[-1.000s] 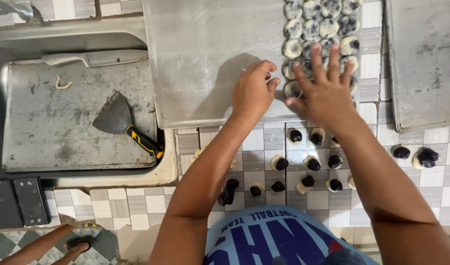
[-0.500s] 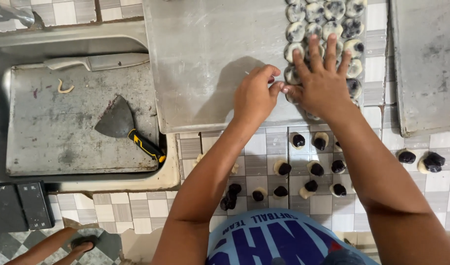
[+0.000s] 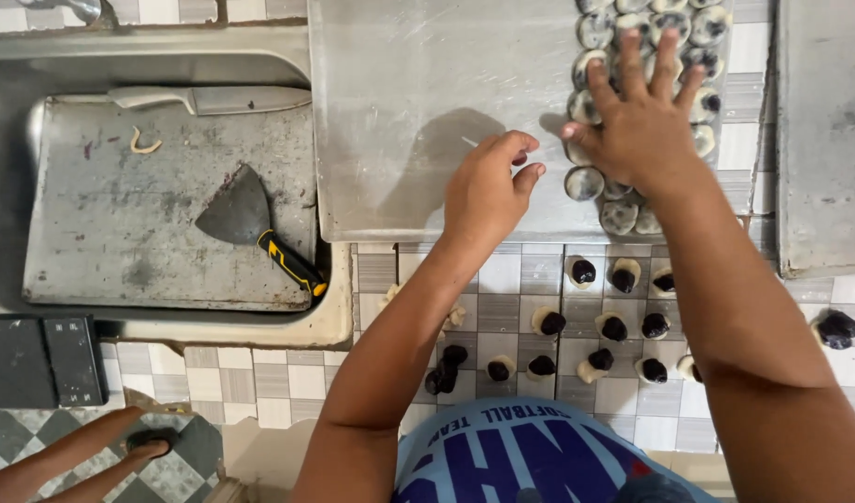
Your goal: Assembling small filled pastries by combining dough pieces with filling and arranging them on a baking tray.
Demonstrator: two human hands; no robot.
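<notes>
While right hand (image 3: 643,121) lies splayed (on dough pieces (image 3: 602,200)) | left hand (image 3: 488,186) curled

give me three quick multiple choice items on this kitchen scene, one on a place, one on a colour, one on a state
1. Where does the metal scraper with the yellow and black handle lie?
A. on the worn grey metal tray in the sink
B. on the tiled counter
C. on the large steel baking sheet

2. What colour is the filling on the small pale dough pieces on the tiled counter?
A. red
B. dark, near black
C. green

3. How is the right hand held?
A. clenched in a fist
B. gripping the knife
C. fingers spread, flat over the round flattened dough pieces on the large steel baking sheet

Answers:
1 A, the blade and handle rest on the worn tray.
2 B, each piece carries a dark lump.
3 C, the fingers are splayed over the rounds, while the left hand is curled beside them.
</notes>
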